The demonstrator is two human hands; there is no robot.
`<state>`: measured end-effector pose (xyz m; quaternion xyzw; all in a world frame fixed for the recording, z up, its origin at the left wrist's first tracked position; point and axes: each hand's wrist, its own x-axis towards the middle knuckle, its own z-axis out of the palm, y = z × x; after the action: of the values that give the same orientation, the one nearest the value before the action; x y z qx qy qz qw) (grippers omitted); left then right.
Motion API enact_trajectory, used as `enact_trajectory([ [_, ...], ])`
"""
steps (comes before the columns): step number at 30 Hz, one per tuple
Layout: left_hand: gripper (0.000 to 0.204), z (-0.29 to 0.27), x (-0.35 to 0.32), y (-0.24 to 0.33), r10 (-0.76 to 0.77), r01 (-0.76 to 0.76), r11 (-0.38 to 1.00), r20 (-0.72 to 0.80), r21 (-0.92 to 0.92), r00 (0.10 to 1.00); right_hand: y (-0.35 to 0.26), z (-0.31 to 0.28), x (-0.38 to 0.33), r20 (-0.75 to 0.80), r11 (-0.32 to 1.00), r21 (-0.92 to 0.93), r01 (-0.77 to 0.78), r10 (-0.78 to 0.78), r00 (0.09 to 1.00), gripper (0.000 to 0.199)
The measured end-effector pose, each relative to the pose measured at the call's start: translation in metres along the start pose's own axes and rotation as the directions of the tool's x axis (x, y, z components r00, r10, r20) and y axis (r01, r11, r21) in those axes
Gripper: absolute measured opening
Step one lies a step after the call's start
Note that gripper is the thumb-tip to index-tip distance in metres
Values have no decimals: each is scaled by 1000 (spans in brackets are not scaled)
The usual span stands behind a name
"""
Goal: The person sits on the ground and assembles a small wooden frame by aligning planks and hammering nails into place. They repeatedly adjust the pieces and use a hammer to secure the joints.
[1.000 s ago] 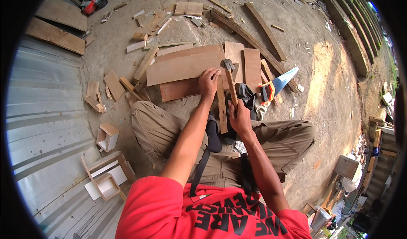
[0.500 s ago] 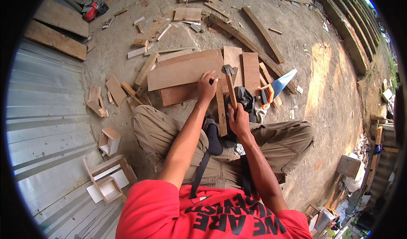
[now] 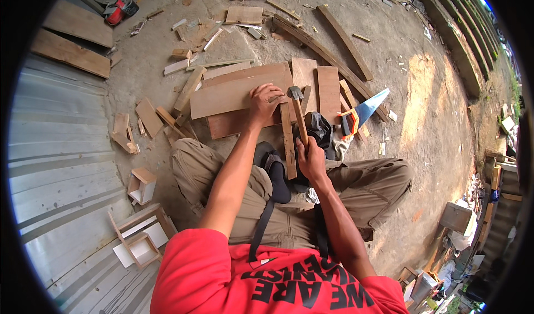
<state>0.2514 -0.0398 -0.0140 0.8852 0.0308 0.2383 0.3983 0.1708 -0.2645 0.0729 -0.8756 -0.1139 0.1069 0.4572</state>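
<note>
- Right hand (image 3: pixel 312 159): its grip is closed round the handle of the one hammer (image 3: pixel 298 115), whose long axis runs up and away to a head poised just right of the left fingertips.
- Left hand (image 3: pixel 265 103): pressed flat on the board (image 3: pixel 233 94), fingers bent, grasping nothing.
- One slat (image 3: pixel 288 141) lies lengthwise between both hands.
- Farther right, one saw (image 3: pixel 364 111) on the ground.

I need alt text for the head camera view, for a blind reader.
A seated person's right hand grips a hammer over a narrow wooden strip, while the left hand presses on a board. A saw and wood scraps lie on the dirt ground.
</note>
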Motion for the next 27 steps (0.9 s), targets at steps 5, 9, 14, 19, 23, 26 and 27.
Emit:
enact_trajectory([
  [5,18,2,-2,-1,15,-15,1000,-20,5,1000,-7,0,4,47,999,-17,-30,31,998,22],
  [9,17,5,-7,-10,44,-42,999,-45,26,998,-10,4,5,75,999,0,-32,32,997,22],
  [14,16,6,-7,-8,52,-48,997,-60,65,997,-12,4,8,64,999,-31,37,-35,997,20],
  [19,13,6,-4,-8,98,-90,989,-60,115,993,-6,7,8,71,996,-65,62,-58,996,18],
  [23,13,5,-7,-8,84,-77,991,-60,113,995,-12,5,7,89,998,-62,20,-14,996,17],
  [26,14,6,-6,-5,85,-78,991,-54,113,995,-18,2,4,69,998,-51,29,-25,997,16],
  [27,14,6,-7,-4,80,-75,991,-49,109,996,-14,3,4,77,997,-67,26,-21,997,17],
])
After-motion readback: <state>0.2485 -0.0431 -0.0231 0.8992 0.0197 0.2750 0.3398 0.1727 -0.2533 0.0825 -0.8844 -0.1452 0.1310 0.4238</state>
